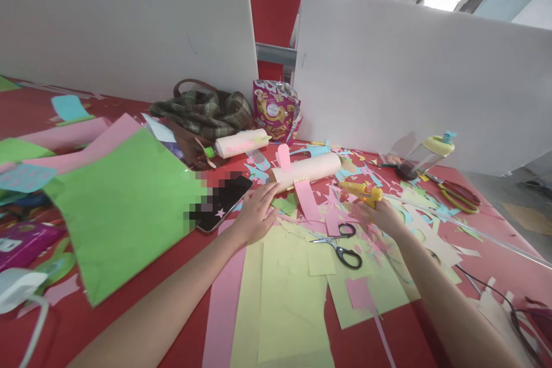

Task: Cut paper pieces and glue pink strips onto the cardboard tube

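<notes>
My left hand [257,211] rests low over the table with its fingers stretched out. Its fingertips are at the left end of a pale pink paper roll [313,169], and I cannot tell how firmly they press. Pink paper strips stick out from the roll, one upward [283,157] and one hanging toward me [307,201]. In my right hand [382,217] is a yellow hot glue gun [361,191], its nozzle pointing left, just right of the roll. Black-handled scissors [340,244] lie spread between my hands on pale yellow paper sheets [293,299].
A phone [226,201] and a large green sheet [129,213] lie left. Behind are a second roll [241,144], a plaid bag [207,109] and a snack pouch [276,109]. A clear bottle [426,158], pliers [457,192] and paper scraps lie right. White boards [409,80] stand behind.
</notes>
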`<state>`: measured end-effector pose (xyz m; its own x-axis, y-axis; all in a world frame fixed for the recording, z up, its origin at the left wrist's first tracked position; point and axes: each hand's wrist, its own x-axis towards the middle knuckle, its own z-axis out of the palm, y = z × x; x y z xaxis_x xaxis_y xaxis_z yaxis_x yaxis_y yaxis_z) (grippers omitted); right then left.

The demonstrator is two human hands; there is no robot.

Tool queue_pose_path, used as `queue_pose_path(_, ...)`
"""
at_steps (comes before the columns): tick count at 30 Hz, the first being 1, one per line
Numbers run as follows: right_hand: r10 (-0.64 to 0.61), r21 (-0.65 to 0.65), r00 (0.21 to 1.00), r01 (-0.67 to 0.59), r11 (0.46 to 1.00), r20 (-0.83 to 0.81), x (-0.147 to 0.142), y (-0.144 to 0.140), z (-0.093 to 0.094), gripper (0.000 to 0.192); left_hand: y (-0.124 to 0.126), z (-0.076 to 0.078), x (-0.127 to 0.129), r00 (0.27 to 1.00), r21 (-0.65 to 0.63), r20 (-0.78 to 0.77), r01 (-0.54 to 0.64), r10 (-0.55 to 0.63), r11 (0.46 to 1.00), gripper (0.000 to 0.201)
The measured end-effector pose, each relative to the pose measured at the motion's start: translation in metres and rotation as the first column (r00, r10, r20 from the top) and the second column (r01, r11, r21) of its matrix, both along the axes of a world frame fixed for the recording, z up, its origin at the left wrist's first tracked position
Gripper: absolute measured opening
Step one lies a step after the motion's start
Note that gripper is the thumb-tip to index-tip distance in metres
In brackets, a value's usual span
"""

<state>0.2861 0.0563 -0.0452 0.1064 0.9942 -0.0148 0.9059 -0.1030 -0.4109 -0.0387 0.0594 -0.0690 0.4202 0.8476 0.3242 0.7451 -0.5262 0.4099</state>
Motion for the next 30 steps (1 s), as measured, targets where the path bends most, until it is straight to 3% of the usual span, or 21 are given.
queue_pose_path(10, -0.004, 0.066, 0.977, -0.010, 0.998, 0.213, -0.006, -0.009, 0.005, 0.029, 0.007, -0.006, -0.006, 0.979, -0.100, 0.190, -0.056, 0.074, 0.993, 0.046)
queue_pose_path(16, -0.185, 0.233, 0.868, 0.082, 0.969, 0.460, -0.022, -0.048, 0.009, 0.033, 0.007, -0.003, -0.007, 0.950, -0.157, 0.302, -0.034, 0.081, 0.987, 0.046)
queue_pose_path(18, -0.041, 0.180, 0.913, -0.036, 0.983, 0.406, -0.040, -0.056, 0.012, 0.023, 0.007, -0.004, -0.008, 0.943, -0.184, 0.317, -0.047, 0.104, 0.982, 0.048)
queue_pose_path(20, 0.219, 0.108, 0.935, -0.258, 0.960, 0.280, -0.065, -0.058, 0.017, 0.016, 0.007, -0.005, -0.008, 0.938, -0.208, 0.324, -0.056, 0.123, 0.976, 0.050)
queue_pose_path(24, 0.491, 0.052, 0.848, -0.510, 0.859, 0.202, -0.121, -0.054, 0.021, 0.003, 0.007, -0.005, -0.009, 0.925, -0.219, 0.356, -0.055, 0.133, 0.974, 0.053)
queue_pose_path(26, 0.656, 0.089, 0.745, -0.666, 0.740, 0.120, -0.146, -0.048, 0.019, 0.010, 0.006, -0.002, -0.009, 0.913, -0.226, 0.383, -0.053, 0.138, 0.973, 0.053)
queue_pose_path(27, 0.699, 0.116, 0.711, -0.703, 0.701, 0.082, -0.157, -0.045, 0.016, 0.011, 0.006, -0.001, -0.008, 0.906, -0.232, 0.399, -0.048, 0.140, 0.971, 0.053)
queue_pose_path(30, 0.743, 0.132, 0.668, -0.741, 0.658, 0.044, -0.183, -0.032, 0.002, 0.008, 0.006, 0.002, -0.009, 0.887, -0.257, 0.443, -0.015, 0.131, 0.966, 0.053)
